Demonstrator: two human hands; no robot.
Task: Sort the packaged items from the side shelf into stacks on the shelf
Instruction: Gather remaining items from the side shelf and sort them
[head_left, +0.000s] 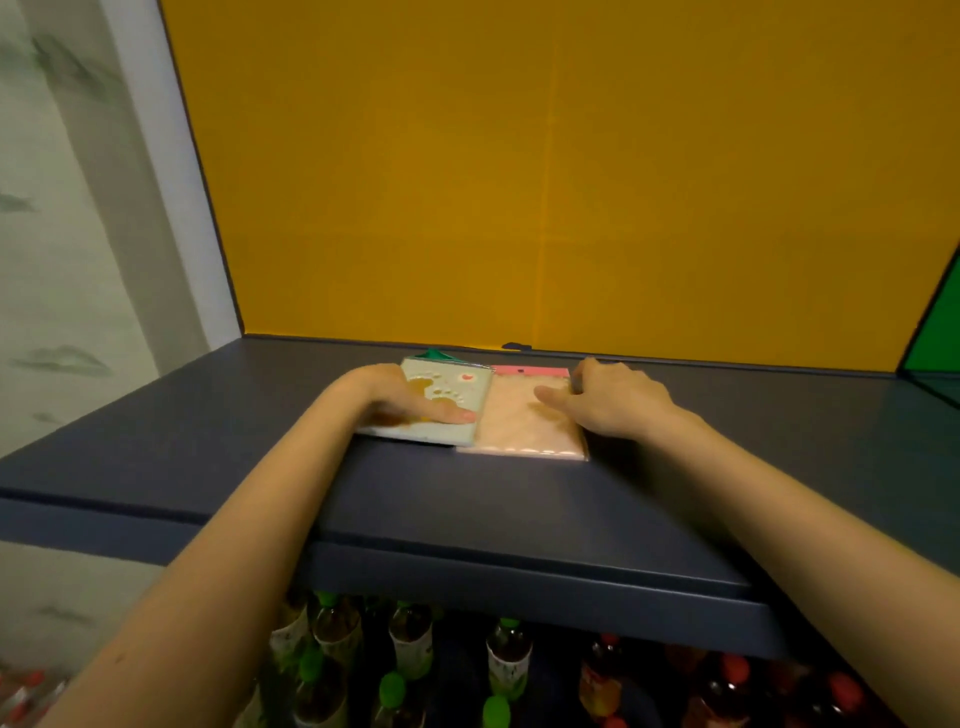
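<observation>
head view: on the dark blue shelf (467, 499), close to its yellow back wall (545, 182), two flat packs lie side by side with their edges touching or slightly overlapping. the green pack (441, 387), pale with a brown footprint design and a green tab at its far edge, sits left of the pink pack (519, 421), which has a pink header strip. the left hand (395, 397) lies flat on the green pack, fingers together and pointing toward the pink pack, pressing down, not clamped on it. the right hand (613, 400) rests at the right edge of the pink pack, index finger stretched over its top and the other fingers curled at its far corner; whether they pinch it i cannot tell. below the shelf stand bottles (410, 649) with green and red caps.
</observation>
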